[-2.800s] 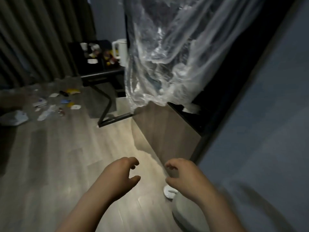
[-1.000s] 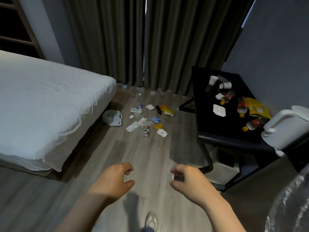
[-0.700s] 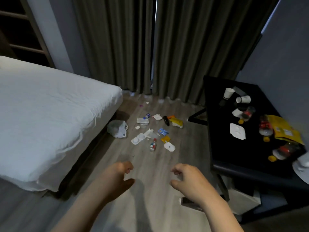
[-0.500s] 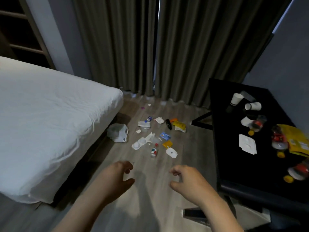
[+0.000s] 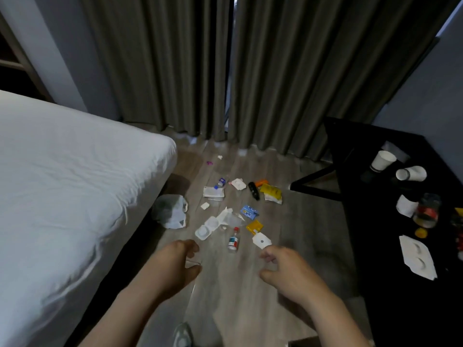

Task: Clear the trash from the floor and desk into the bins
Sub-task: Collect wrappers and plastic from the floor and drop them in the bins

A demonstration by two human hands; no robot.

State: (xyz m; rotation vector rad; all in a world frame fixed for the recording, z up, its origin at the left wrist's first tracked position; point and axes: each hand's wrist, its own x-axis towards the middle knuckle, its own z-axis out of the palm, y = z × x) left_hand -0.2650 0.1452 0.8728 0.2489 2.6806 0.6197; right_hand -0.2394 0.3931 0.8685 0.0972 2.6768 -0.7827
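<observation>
Trash lies scattered on the wood floor ahead: a crumpled plastic bag [image 5: 170, 211], a white plastic tray [image 5: 206, 227], a small bottle [image 5: 233, 240], a white wrapper [image 5: 261, 240], a blue packet [image 5: 248, 212], a yellow packet [image 5: 271, 192] and papers [image 5: 213, 192]. On the black desk [image 5: 370, 196] at right are two paper cups [image 5: 382, 160], one tipped over [image 5: 411, 173], a plastic bottle [image 5: 426, 212] and white wrappers [image 5: 417, 256]. My left hand [image 5: 175, 264] and right hand [image 5: 288, 269] hover low, fingers loosely curled, holding nothing.
A bed with a white sheet [image 5: 70, 186] fills the left side. Dark curtains [image 5: 225, 71] hang across the back. The desk's black leg frame [image 5: 313, 189] reaches onto the floor. My shoe [image 5: 183, 334] shows at the bottom.
The view swung from a plastic-lined bin area to the room, then closed in on the floor trash. Both hands stayed in front, holding nothing.
</observation>
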